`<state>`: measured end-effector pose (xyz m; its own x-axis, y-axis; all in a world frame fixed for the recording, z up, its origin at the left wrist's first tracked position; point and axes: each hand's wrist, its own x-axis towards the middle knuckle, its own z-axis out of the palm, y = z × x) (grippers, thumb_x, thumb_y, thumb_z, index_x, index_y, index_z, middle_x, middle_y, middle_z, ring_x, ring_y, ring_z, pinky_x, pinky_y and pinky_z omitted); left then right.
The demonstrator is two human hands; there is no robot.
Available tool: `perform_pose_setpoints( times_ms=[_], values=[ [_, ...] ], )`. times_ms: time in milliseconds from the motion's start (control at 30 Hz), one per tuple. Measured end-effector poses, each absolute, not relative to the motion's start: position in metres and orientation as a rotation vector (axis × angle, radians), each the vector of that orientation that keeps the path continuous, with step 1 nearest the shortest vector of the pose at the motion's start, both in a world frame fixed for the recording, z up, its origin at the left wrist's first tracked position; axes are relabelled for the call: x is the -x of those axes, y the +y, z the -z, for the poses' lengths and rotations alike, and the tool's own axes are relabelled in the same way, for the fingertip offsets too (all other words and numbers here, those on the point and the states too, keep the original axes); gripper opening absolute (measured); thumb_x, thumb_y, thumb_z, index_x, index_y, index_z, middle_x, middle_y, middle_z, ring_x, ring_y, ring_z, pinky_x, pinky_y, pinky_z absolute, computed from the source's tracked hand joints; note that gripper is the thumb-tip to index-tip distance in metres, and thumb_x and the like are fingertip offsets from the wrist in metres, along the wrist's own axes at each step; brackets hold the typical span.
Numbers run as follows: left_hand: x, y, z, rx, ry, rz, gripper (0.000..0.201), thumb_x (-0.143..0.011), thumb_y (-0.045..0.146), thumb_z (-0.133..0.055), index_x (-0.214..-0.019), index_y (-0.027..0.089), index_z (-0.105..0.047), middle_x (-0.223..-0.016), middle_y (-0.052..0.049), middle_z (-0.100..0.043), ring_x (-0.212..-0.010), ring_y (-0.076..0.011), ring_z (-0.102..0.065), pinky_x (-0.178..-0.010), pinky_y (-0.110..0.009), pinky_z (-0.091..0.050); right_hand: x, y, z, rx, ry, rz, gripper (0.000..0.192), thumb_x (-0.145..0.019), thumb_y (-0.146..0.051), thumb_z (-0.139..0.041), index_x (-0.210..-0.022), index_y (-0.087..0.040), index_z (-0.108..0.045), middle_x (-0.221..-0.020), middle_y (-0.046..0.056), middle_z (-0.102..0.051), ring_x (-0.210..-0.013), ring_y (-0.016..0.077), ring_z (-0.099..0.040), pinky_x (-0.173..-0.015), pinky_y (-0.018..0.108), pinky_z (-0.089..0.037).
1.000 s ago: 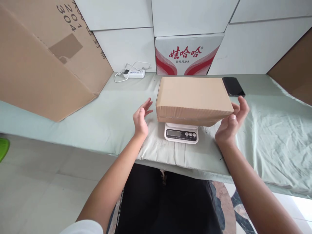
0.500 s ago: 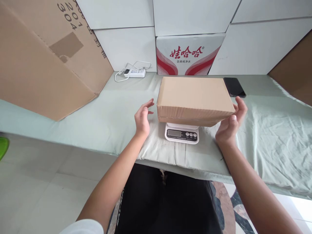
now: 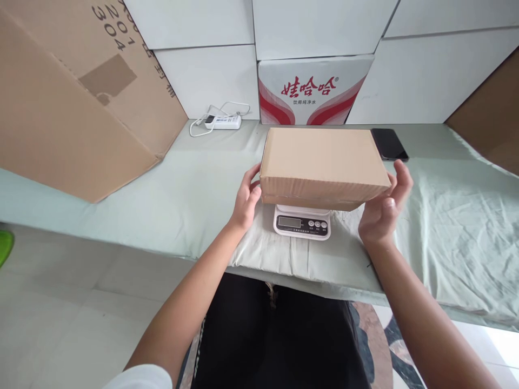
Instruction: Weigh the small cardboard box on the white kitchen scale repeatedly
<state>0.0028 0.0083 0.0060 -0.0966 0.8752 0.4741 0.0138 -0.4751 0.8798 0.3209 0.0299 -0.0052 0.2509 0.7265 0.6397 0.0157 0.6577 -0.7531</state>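
Observation:
A closed brown cardboard box rests on a small white digital scale and overhangs it on both sides. The scale's display and buttons face me; its plate is mostly hidden under the box. My left hand is against the left end of the box, its fingertips partly hidden by the edge. At the right end, my right hand holds the near corner with partly hidden fingers, while the index finger is raised and the thumb bent.
A black phone lies behind the box's right end. A white power strip with a cable is at the back left. A large carton stands left, and a printed white-and-red carton behind. Green cloth covers the table.
My left hand has moved right and a little up, from beside the box to contact with its left end. The right hand, box and scale stay nearly the same.

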Motion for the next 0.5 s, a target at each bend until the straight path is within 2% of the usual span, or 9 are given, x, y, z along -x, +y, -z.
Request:
perform_pose_setpoints(
  times_ms=[100,200,333,400,500],
  values=[
    [-0.005,0.006,-0.003,-1.584,0.912,-1.555,0.075,-0.099,0.079,-0.061,-0.158,0.033,-0.059,-0.176,-0.012,-0.056,-0.165,-0.037,-0.052,-0.133,-0.05,-0.048,-0.314,0.016,0.001,0.74,-1.274,-0.618,0.086,-0.084,-0.07,-0.07,-0.163,-0.042,-0.05,-0.151,0.006,-0.066,-0.153,0.038,-0.058,-0.137,0.069,-0.034],
    [-0.006,-0.002,-0.005,-1.622,0.921,-1.498,0.077,-0.099,0.076,-0.064,-0.164,0.035,-0.052,-0.18,-0.01,-0.05,-0.169,-0.0388,-0.045,-0.136,-0.056,-0.045,-0.299,-0.007,-0.011,0.844,-1.253,-0.69,0.075,-0.088,-0.061,-0.074,-0.159,-0.041,-0.058,-0.164,0.005,-0.062,-0.161,0.0401,-0.051,-0.139,0.07,-0.034],
    [-0.008,-0.008,-0.028,-1.722,0.935,-1.535,0.074,-0.101,0.072,-0.064,-0.166,0.04,-0.05,-0.181,-0.007,-0.049,-0.17,-0.0388,-0.043,-0.136,-0.055,-0.045,-0.287,-0.025,-0.04,0.818,-1.143,-0.658,0.052,-0.087,-0.056,-0.076,-0.137,-0.04,-0.074,-0.147,0.004,-0.072,-0.152,0.0446,-0.059,-0.135,0.075,-0.04],
    [-0.01,0.004,-0.045,-1.762,0.861,-1.619,0.072,-0.102,0.076,-0.06,-0.164,0.041,-0.051,-0.177,-0.004,-0.054,-0.17,-0.0384,-0.045,-0.136,-0.054,-0.045,-0.289,-0.016,-0.058,0.749,-1.176,-0.586,0.054,-0.085,-0.061,-0.076,-0.136,-0.044,-0.074,-0.147,0.004,-0.072,-0.153,0.0465,-0.058,-0.134,0.076,-0.043],
    [-0.016,0.045,-0.06,-1.736,0.751,-1.715,0.07,-0.1,0.084,-0.054,-0.159,0.045,-0.055,-0.169,0.0,-0.061,-0.173,-0.0357,-0.041,-0.14,-0.051,-0.04,-0.295,0.022,-0.076,0.746,-1.289,-0.453,0.072,-0.084,-0.076,-0.072,-0.151,-0.053,-0.06,-0.165,-0.002,-0.058,-0.167,0.0464,-0.041,-0.136,0.076,-0.042]
  ],
)
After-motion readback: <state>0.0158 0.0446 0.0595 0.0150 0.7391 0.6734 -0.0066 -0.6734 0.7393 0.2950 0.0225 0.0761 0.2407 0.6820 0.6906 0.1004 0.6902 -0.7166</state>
